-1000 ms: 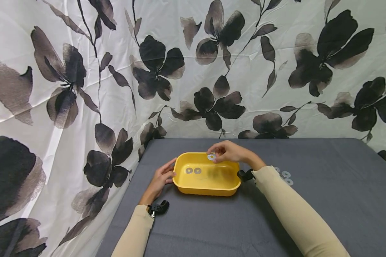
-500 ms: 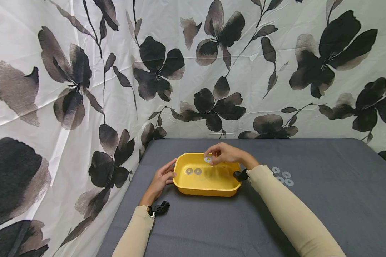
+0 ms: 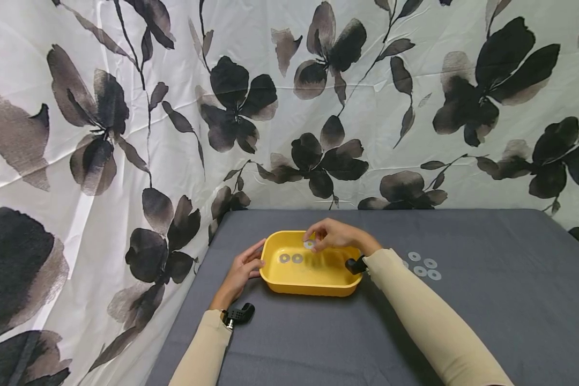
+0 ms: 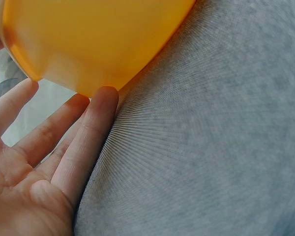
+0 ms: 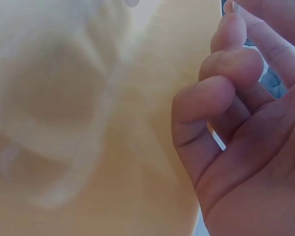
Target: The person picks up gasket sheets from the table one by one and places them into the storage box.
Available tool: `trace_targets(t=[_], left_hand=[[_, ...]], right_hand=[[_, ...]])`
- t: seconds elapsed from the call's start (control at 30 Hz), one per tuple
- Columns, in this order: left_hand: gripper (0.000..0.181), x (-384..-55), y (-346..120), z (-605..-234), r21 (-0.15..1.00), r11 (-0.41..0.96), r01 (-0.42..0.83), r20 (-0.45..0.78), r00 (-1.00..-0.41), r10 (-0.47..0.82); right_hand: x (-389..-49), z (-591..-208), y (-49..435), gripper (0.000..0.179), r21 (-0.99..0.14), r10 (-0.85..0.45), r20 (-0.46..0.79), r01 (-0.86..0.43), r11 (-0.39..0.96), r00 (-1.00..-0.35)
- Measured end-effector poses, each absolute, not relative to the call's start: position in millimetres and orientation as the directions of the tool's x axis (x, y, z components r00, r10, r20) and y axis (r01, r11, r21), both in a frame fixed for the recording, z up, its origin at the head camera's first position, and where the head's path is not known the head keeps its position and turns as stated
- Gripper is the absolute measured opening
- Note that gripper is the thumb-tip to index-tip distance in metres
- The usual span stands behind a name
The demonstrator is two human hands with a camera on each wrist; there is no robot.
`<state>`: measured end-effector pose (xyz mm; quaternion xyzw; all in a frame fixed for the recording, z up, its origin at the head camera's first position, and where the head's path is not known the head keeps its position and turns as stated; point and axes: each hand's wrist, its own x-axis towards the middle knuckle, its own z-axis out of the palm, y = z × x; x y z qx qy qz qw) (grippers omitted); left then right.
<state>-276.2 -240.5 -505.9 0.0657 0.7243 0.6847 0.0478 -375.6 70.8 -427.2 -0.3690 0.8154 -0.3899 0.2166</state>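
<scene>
From behind and above, the table (image 3: 313, 343) and floral cloth (image 3: 280, 115) are viewed at a distance by the head camera, faced forward and down. From the left wrist, one end of the yellow tray (image 3: 311, 289) is seen close up past the left hand (image 3: 238, 273); from the right wrist, the tray is seen near, beside the right hand (image 3: 339, 234). The tray is shared by all three views
</scene>
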Motion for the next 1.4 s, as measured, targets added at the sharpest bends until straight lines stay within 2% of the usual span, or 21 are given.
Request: trace_targets(t=[0.37, 1.03, 1.4], left_hand=[[0.063, -273.3, -240.7, -506.1, 0.998, 0.063, 0.020, 0.011, -0.990, 0.144], [0.063, -271.4, -242.4, -504.9, 0.999, 0.044, 0.022, 0.015, -0.988, 0.156], [0.063, -271.8, -244.7, -504.0, 0.998, 0.060, 0.036, 0.026, -0.986, 0.165]], right_hand=[[-372.7, -431.6, 66.8, 0.029, -0.800, -0.785, -0.097, -0.421, 0.427, -0.611], [-367.8, -438.9, 61.0, 0.029, -0.797, -0.761, -0.132, -0.389, 0.462, -0.635], [-364.8, -432.6, 58.6, 0.035, -0.766, -0.751, -0.130, -0.415, 0.490, -0.647]])
